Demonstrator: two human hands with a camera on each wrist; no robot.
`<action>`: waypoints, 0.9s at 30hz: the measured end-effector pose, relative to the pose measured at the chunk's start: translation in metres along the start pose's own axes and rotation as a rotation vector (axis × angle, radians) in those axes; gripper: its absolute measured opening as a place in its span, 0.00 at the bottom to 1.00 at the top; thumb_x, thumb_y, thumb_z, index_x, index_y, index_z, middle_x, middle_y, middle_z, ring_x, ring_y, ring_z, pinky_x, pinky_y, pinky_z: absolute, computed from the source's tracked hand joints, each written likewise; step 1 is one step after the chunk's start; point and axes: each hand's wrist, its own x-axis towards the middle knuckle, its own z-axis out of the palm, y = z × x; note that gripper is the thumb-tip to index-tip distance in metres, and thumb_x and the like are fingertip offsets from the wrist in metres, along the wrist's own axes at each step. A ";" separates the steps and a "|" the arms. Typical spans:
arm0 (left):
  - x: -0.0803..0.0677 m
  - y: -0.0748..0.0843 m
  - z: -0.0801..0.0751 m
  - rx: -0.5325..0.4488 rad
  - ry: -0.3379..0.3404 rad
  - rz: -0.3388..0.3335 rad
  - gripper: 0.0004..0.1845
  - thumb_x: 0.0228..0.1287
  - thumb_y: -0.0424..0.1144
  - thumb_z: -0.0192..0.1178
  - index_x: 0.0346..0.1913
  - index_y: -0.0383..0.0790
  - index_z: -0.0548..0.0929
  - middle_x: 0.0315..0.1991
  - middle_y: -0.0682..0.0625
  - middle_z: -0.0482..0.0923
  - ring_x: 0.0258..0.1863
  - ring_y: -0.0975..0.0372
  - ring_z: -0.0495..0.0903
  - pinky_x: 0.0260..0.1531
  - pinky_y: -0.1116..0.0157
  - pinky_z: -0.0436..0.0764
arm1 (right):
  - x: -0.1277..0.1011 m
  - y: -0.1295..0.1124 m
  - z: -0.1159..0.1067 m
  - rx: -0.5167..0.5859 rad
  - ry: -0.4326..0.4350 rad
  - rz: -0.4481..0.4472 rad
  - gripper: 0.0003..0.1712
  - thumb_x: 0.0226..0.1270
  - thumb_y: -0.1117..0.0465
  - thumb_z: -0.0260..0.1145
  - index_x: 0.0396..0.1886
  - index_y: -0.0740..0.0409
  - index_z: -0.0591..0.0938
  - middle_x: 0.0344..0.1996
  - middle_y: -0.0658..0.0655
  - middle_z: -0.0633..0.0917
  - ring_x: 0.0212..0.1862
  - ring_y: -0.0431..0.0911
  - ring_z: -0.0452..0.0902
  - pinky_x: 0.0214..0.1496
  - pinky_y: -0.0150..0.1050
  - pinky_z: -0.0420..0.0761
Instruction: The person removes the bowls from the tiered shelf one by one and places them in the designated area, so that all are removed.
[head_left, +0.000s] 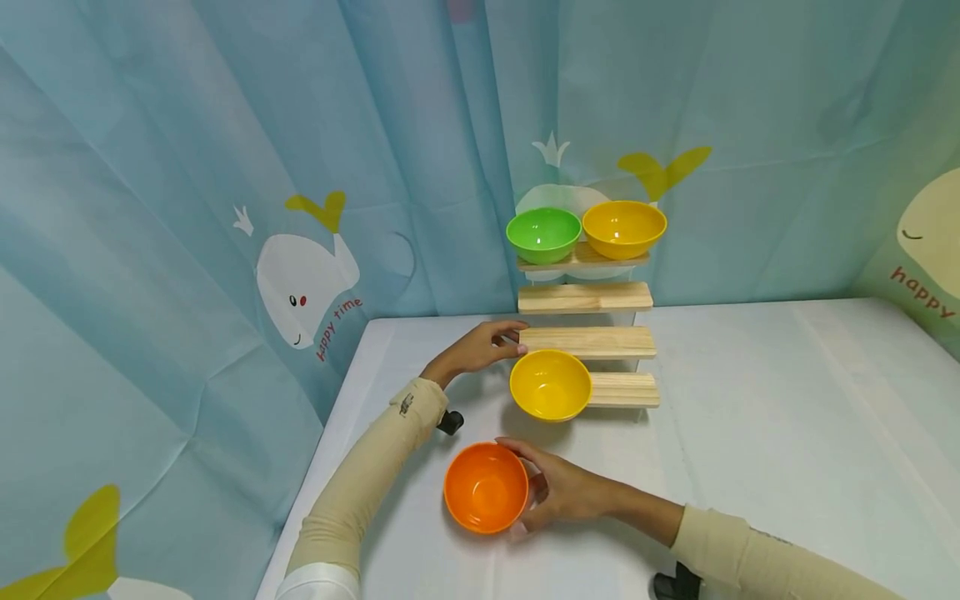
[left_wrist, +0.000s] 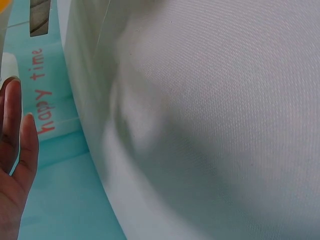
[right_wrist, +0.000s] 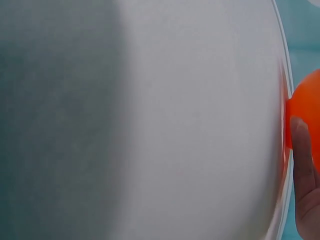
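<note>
Orange bowl (head_left: 486, 487) sits near on the table (head_left: 750, 433), right hand (head_left: 558, 492) curled around its rim; left hand (head_left: 480, 348), fingers relaxed, touches the wooden rack (head_left: 588, 342).

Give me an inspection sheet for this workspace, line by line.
Surface: white-covered table, no spills seen.
Job's things: orange bowl on the table; yellow bowl on the lowest step of the wooden stepped rack; green bowl and a second yellow bowl on the top step.
Clutter: nothing seen.
Hands: right hand grips the orange bowl's side; left hand at the rack's second step, grip unclear.
Cables: nothing seen.
Surroundings: blue whale-print curtain behind and to the left.
</note>
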 end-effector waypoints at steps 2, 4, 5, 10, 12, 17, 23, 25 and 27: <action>0.000 0.000 0.000 -0.003 -0.001 -0.004 0.27 0.66 0.50 0.58 0.66 0.47 0.71 0.58 0.51 0.74 0.54 0.63 0.74 0.52 0.65 0.74 | -0.002 0.000 -0.002 -0.001 -0.007 0.004 0.60 0.48 0.62 0.77 0.75 0.52 0.48 0.70 0.59 0.59 0.41 0.52 0.82 0.48 0.41 0.80; 0.000 -0.001 0.000 -0.011 -0.002 -0.007 0.27 0.66 0.50 0.59 0.66 0.46 0.71 0.58 0.51 0.74 0.54 0.63 0.74 0.52 0.65 0.74 | -0.005 -0.001 -0.003 0.001 -0.018 0.010 0.61 0.49 0.62 0.77 0.75 0.52 0.47 0.71 0.59 0.57 0.39 0.54 0.82 0.46 0.42 0.81; 0.000 -0.001 0.000 -0.016 -0.003 -0.008 0.27 0.66 0.50 0.58 0.66 0.46 0.71 0.58 0.51 0.74 0.54 0.62 0.74 0.52 0.65 0.74 | -0.006 -0.001 -0.004 0.005 -0.023 0.013 0.61 0.49 0.62 0.77 0.75 0.53 0.47 0.71 0.59 0.56 0.38 0.55 0.82 0.45 0.42 0.81; 0.001 -0.001 0.000 -0.018 -0.003 -0.012 0.27 0.66 0.50 0.59 0.66 0.46 0.71 0.58 0.51 0.73 0.55 0.62 0.74 0.52 0.64 0.74 | -0.013 -0.001 -0.011 0.021 -0.040 0.026 0.60 0.50 0.62 0.77 0.75 0.52 0.47 0.72 0.60 0.55 0.36 0.57 0.83 0.42 0.42 0.82; 0.001 -0.001 0.000 -0.016 -0.003 -0.014 0.28 0.66 0.49 0.59 0.66 0.45 0.70 0.58 0.50 0.73 0.55 0.61 0.74 0.52 0.64 0.74 | -0.018 -0.001 -0.014 0.015 -0.040 0.026 0.59 0.50 0.62 0.76 0.75 0.51 0.48 0.71 0.61 0.56 0.36 0.56 0.83 0.42 0.42 0.82; -0.005 0.014 -0.003 -0.032 -0.025 -0.009 0.27 0.68 0.43 0.57 0.67 0.39 0.69 0.60 0.43 0.72 0.56 0.55 0.73 0.53 0.63 0.73 | -0.031 0.001 -0.023 -0.002 -0.054 0.000 0.58 0.52 0.63 0.75 0.75 0.51 0.48 0.69 0.63 0.59 0.36 0.56 0.83 0.41 0.42 0.82; -0.003 0.008 -0.001 -0.017 -0.013 -0.016 0.27 0.67 0.48 0.58 0.67 0.43 0.70 0.59 0.49 0.73 0.55 0.61 0.73 0.52 0.65 0.73 | -0.050 0.004 -0.041 -0.044 -0.082 -0.022 0.58 0.53 0.64 0.74 0.75 0.51 0.47 0.67 0.65 0.60 0.35 0.54 0.82 0.39 0.40 0.82; -0.005 0.013 -0.002 -0.021 -0.013 -0.017 0.27 0.68 0.46 0.58 0.66 0.42 0.70 0.60 0.48 0.72 0.55 0.60 0.73 0.52 0.65 0.73 | -0.058 0.004 -0.047 -0.057 -0.080 -0.016 0.58 0.53 0.64 0.74 0.75 0.51 0.46 0.67 0.66 0.60 0.35 0.53 0.82 0.39 0.41 0.82; -0.009 0.024 -0.005 -0.025 -0.025 -0.017 0.27 0.68 0.44 0.57 0.67 0.39 0.69 0.60 0.45 0.72 0.56 0.57 0.73 0.53 0.64 0.73 | -0.066 0.005 -0.053 -0.069 -0.075 -0.005 0.58 0.54 0.64 0.74 0.75 0.50 0.45 0.67 0.66 0.59 0.35 0.53 0.82 0.38 0.41 0.82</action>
